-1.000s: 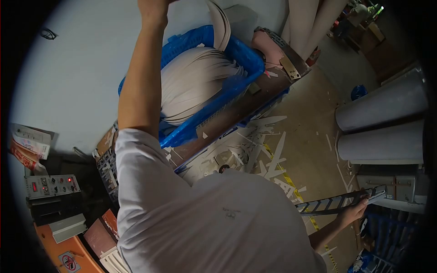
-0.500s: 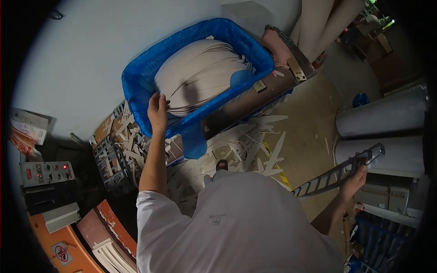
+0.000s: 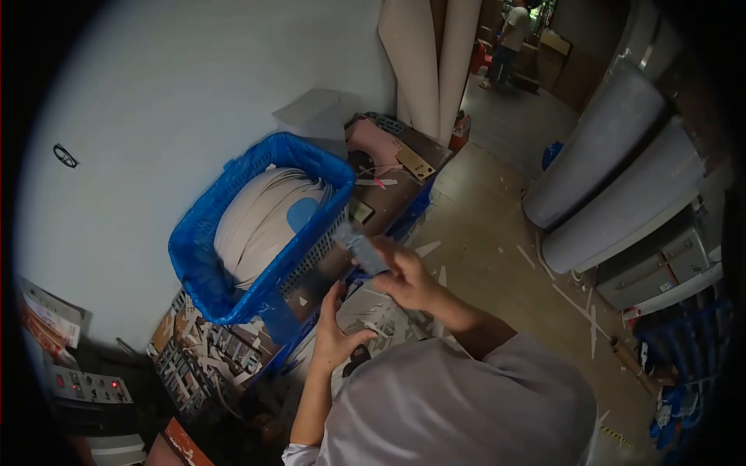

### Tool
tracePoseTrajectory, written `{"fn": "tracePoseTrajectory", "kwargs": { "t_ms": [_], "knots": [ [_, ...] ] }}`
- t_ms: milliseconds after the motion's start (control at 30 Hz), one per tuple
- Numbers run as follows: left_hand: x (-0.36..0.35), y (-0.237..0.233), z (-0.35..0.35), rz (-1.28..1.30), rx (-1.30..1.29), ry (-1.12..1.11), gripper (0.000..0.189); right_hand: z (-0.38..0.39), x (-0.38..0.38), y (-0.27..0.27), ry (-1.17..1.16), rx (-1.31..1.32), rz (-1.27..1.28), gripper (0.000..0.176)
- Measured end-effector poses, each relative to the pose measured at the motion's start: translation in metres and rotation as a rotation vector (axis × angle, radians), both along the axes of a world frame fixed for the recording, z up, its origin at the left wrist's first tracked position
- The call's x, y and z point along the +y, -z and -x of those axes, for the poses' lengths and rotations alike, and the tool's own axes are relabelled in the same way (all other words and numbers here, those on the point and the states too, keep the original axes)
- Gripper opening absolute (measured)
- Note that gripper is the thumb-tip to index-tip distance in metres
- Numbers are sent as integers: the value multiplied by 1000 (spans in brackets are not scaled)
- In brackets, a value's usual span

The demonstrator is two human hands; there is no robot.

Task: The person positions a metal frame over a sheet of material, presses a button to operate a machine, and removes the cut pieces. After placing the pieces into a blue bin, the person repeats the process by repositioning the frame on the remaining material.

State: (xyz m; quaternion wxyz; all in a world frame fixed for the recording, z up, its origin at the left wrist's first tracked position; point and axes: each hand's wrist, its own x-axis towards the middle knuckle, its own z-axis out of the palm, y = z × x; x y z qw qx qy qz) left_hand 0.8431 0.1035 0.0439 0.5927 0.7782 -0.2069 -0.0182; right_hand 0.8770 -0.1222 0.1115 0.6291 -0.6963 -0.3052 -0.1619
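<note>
My right hand (image 3: 408,279) grips a slim, ladder-like metal frame (image 3: 364,250), seen nearly end-on and blurred. It is held in front of the basket's near side. Below and left of it, my left hand (image 3: 332,338) is open, thumb and fingers apart, with nothing in it. Behind both hands stands a blue basket (image 3: 203,307) lined with blue plastic. A bulging stack of thin beige sheets (image 3: 252,221) fills it, with a round blue piece (image 3: 303,215) against its right side.
A brown bench (image 3: 392,206) under the basket bears a pink piece (image 3: 369,140) and a small board. Offcuts litter the floor (image 3: 482,256). Grey rolls (image 3: 606,140) lean at right. A control box (image 3: 89,384) sits lower left. A person (image 3: 513,39) stands far back.
My left hand has left the basket rim and moved down and right. My right hand has brought the frame from the far right to beside my left hand. The view has turned right.
</note>
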Motion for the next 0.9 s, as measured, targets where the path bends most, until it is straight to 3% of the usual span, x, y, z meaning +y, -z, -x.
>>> {"fn": "tracePoseTrajectory", "kwargs": {
  "t_ms": [100, 167, 233, 267, 300, 467, 600, 633, 667, 700, 733, 767, 833, 900],
  "knots": [
    [-27, 19, 33, 32, -61, -48, 125, 12, 11, 4, -157, -174, -3, 67],
    [-50, 8, 63, 61, -70, -128, 120, 27, 10, 6, -308, -139, -47, 68],
    [-70, 18, 95, 54, -136, -253, 109, 45, 6, 10, -332, -196, -41, 70],
    [-82, 13, 110, 3, -189, -303, 107, 54, 2, 10, -457, -92, -67, 73],
    [-98, 9, 123, 98, -231, -371, 88, 64, -3, 7, -491, -92, -74, 73],
    [-138, -5, 187, 151, -99, -529, 72, 121, -7, -5, -491, -177, -195, 70],
    [-146, -13, 235, 129, -144, -674, 70, 162, -2, -23, -631, -89, -171, 73],
    [-144, -16, 251, 129, -124, -728, 62, 171, -10, -27, -758, 120, 60, 82],
    [-143, -23, 268, 131, -104, -781, 55, 184, -8, -24, -803, 153, -3, 84],
    [-138, -10, 285, 126, -130, -870, 59, 201, 1, -17, -882, 207, -70, 87],
    [-132, 4, 309, 164, -56, -916, 67, 204, 8, -8, -908, 72, 26, 93],
    [-129, 7, 330, 204, 18, -960, 76, 215, 8, -13, -964, 140, 94, 102],
    [-118, -4, 368, 309, -15, -1058, 93, 236, 16, 17, -988, 185, 283, 118],
    [-97, -4, 410, 374, -167, -1095, 101, 269, 23, 47, -1087, 269, 389, 122]
  ]
}}
